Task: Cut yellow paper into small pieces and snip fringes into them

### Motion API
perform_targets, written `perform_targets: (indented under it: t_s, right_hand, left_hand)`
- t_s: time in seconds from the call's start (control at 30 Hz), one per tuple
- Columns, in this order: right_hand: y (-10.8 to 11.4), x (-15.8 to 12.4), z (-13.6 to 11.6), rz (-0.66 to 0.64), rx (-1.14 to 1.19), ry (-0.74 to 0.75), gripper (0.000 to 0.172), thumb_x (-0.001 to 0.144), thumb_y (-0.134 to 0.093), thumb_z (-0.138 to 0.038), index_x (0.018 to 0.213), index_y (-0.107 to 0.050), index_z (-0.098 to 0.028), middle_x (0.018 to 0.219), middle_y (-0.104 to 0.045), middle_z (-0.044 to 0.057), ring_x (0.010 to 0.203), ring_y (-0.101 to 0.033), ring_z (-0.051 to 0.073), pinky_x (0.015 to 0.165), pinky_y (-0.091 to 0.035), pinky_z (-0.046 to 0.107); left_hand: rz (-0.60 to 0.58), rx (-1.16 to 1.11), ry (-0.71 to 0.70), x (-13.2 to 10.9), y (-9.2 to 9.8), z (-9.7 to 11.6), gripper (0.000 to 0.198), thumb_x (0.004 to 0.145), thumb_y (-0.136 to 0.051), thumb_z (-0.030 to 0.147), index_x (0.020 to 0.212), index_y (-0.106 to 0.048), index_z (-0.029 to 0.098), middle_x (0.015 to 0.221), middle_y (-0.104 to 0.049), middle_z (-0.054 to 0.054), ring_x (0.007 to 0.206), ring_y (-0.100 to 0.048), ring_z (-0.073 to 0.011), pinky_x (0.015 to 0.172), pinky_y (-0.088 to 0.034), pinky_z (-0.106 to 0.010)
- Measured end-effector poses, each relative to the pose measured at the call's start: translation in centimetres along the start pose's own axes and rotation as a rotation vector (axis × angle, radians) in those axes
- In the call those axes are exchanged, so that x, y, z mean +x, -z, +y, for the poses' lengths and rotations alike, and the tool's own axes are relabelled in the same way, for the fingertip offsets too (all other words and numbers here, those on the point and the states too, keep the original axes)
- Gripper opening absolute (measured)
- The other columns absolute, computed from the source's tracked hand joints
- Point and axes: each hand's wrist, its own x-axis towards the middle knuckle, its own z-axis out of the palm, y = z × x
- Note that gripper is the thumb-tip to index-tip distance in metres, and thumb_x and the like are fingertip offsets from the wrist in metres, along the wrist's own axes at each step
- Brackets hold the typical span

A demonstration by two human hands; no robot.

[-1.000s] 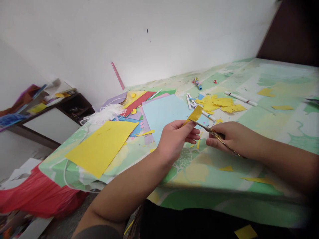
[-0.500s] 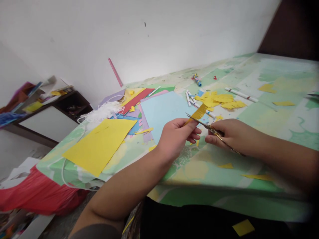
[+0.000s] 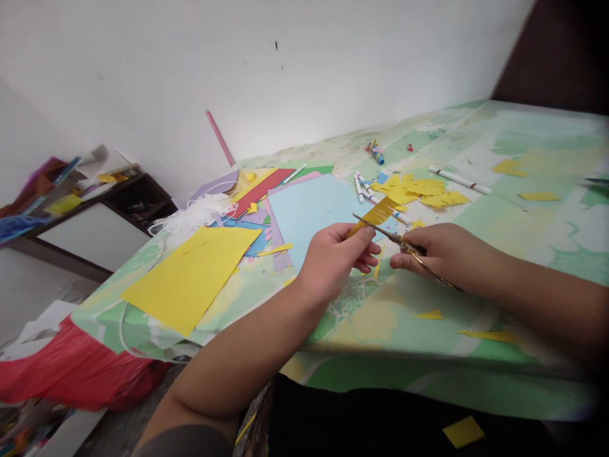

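Between the thumb and fingers of my left hand (image 3: 335, 257) is a small strip of yellow paper (image 3: 378, 212), its far end cut into a fringe. My right hand (image 3: 447, 254) grips a pair of gold-handled scissors (image 3: 392, 237), whose blades lie across the strip near my left thumb. Beyond my hands, fringed yellow paper pieces (image 3: 419, 190) are heaped beside several white markers (image 3: 359, 188). A light blue sheet (image 3: 314, 209) lies just past my left hand, and a larger yellow sheet (image 3: 190, 279) is to its left.
White string (image 3: 200, 212) is bunched near the table's left edge, by a red strip (image 3: 261, 190). Another marker (image 3: 460, 180) and yellow scraps (image 3: 490, 335) lie on the patterned tablecloth (image 3: 380, 324). A yellow square (image 3: 464, 431) rests on my lap. At left stand a cabinet (image 3: 95, 235) and a red bag (image 3: 80, 374).
The scissors and both hands have shifted slightly left. More of the yellow strip's side now shows above the blades, and its fringe cuts look more spread.
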Motion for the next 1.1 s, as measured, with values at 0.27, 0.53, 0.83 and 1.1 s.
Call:
perform_targets:
  t_s: [0.27, 0.53, 0.83, 1.1]
  right_hand:
    - [-0.21, 0.11, 0.57, 0.003, 0.017, 0.002, 0.048, 0.072, -0.040, -0.065, 0.054, -0.038, -0.021, 0.050, -0.042, -0.002, 0.049, -0.038, 0.012, 0.046, -0.026, 0.024]
    - [-0.08, -0.08, 0.11, -0.043, 0.018, 0.029, 0.046, 0.074, -0.037, -0.063, 0.058, -0.040, -0.021, 0.054, -0.046, -0.001, 0.051, -0.041, 0.013, 0.047, -0.027, 0.025]
    - [-0.19, 0.04, 0.34, -0.075, 0.025, 0.020, 0.044, 0.074, -0.038, -0.063, 0.061, -0.044, -0.021, 0.057, -0.050, 0.000, 0.054, -0.045, 0.014, 0.049, -0.028, 0.025]
    - [-0.15, 0.03, 0.17, -0.060, 0.017, 0.008, 0.043, 0.074, -0.039, -0.061, 0.060, -0.043, -0.021, 0.056, -0.049, 0.000, 0.053, -0.044, 0.014, 0.049, -0.028, 0.025]
  left_hand:
    - [-0.003, -0.021, 0.029, 0.17, 0.10, -0.09, 0.017, 0.069, -0.061, 0.031, 0.066, -0.058, 0.014, 0.062, -0.062, -0.001, 0.050, -0.055, -0.0080, 0.050, -0.045, -0.022]
    - [0.031, -0.061, 0.015, 0.14, -0.27, -0.25, 0.022, 0.069, -0.061, 0.035, 0.065, -0.058, 0.014, 0.059, -0.059, -0.001, 0.050, -0.054, -0.0074, 0.049, -0.044, -0.020]
    - [0.096, -0.091, -0.001, 0.05, -0.21, 0.01, 0.014, 0.070, -0.058, 0.028, 0.068, -0.057, 0.014, 0.056, -0.057, 0.002, 0.048, -0.054, -0.0079, 0.050, -0.045, -0.022]
    - [0.123, -0.136, -0.029, 0.18, -0.11, -0.17, 0.018, 0.070, -0.060, 0.032, 0.070, -0.057, 0.014, 0.056, -0.058, 0.001, 0.049, -0.055, -0.0079, 0.050, -0.046, -0.021]
